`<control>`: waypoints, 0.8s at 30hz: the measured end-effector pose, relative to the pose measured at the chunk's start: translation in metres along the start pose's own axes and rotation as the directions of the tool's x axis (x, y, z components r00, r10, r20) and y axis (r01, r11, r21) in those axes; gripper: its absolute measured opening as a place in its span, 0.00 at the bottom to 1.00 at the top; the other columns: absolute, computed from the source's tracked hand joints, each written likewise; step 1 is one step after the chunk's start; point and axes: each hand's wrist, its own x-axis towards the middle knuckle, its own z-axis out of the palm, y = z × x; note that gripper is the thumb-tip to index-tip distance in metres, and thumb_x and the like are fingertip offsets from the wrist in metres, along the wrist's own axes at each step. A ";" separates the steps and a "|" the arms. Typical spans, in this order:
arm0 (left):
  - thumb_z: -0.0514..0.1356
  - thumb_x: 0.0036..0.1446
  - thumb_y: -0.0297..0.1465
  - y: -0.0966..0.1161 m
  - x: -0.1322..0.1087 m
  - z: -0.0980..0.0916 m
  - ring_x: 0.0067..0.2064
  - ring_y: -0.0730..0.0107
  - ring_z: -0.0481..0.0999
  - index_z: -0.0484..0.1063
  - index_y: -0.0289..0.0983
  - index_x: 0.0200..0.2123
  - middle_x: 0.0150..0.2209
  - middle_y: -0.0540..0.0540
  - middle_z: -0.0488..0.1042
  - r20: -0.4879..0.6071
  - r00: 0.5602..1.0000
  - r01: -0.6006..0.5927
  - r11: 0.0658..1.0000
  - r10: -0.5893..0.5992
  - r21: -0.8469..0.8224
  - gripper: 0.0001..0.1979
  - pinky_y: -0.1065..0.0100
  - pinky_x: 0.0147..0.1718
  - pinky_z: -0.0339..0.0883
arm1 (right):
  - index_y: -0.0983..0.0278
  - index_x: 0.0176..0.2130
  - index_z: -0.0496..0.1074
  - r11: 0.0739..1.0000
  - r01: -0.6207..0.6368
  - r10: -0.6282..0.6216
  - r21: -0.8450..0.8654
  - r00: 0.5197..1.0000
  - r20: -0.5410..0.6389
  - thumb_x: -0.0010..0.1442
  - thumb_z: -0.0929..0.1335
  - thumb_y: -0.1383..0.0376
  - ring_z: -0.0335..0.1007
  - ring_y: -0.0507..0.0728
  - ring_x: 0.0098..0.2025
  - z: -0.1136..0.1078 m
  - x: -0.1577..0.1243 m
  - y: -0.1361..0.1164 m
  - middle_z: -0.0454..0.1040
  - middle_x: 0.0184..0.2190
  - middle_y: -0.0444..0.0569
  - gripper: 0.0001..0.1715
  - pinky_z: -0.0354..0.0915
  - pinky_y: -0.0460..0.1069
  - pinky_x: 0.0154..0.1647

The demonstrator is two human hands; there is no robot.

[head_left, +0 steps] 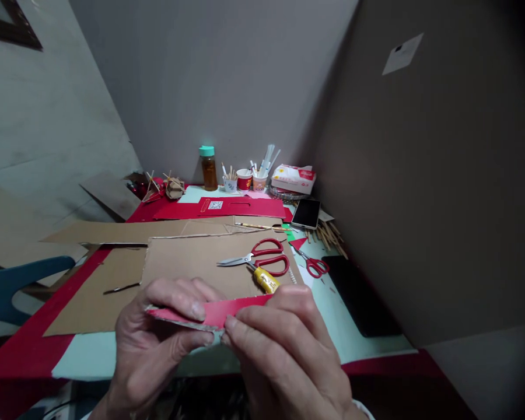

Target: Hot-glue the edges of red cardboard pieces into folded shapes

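Observation:
Between my two hands is a narrow strip of red cardboard [219,311] with a rough, torn-looking edge, held above the near side of the table. My left hand [157,332] pinches its left end, thumb below and fingers on top. At the other end my right hand [289,338] grips the strip, its fingertips pressed near the middle; its thumb is hidden. Just beyond the hands, large red-handled scissors [266,256] lie on a brown cardboard sheet [192,262]. A tool with a yellow handle [266,280] rests against them, partly behind my right hand.
Smaller red scissors [312,265], a phone [306,213], thin sticks [328,236] and a black flat panel [363,297] lie at the right. Along the back stand a bottle [209,169], several paper cups [244,179] and a white-and-red box [293,178]. A blue chair [30,277] is left.

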 end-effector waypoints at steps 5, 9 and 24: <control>0.71 0.54 0.27 -0.005 -0.005 -0.003 0.30 0.68 0.78 0.77 0.43 0.35 0.26 0.54 0.78 0.090 0.995 -0.030 0.999 0.033 -0.036 0.08 0.66 0.32 0.75 | 0.66 0.34 0.76 0.978 0.052 -0.056 -0.201 0.998 -0.013 0.63 0.65 0.81 0.68 0.50 0.29 0.003 0.001 -0.009 0.78 0.28 0.42 0.15 0.65 0.49 0.38; 0.71 0.53 0.25 -0.005 -0.005 -0.006 0.30 0.69 0.78 0.78 0.44 0.34 0.25 0.55 0.77 0.071 0.997 -0.033 0.999 0.034 -0.015 0.09 0.66 0.33 0.76 | 0.65 0.28 0.74 0.960 0.200 -0.198 -0.197 0.980 0.030 0.68 0.63 0.78 0.65 0.50 0.29 0.003 0.007 -0.004 0.77 0.27 0.42 0.20 0.65 0.49 0.36; 0.73 0.51 0.29 0.015 -0.002 -0.015 0.27 0.65 0.80 0.86 0.50 0.36 0.23 0.51 0.81 0.154 0.976 -0.190 0.953 0.157 0.235 0.10 0.66 0.28 0.77 | 0.67 0.59 0.72 0.981 -0.081 -0.007 0.174 0.891 0.454 0.70 0.65 0.71 0.63 0.57 0.41 -0.020 0.012 0.016 0.76 0.43 0.51 0.20 0.63 0.55 0.45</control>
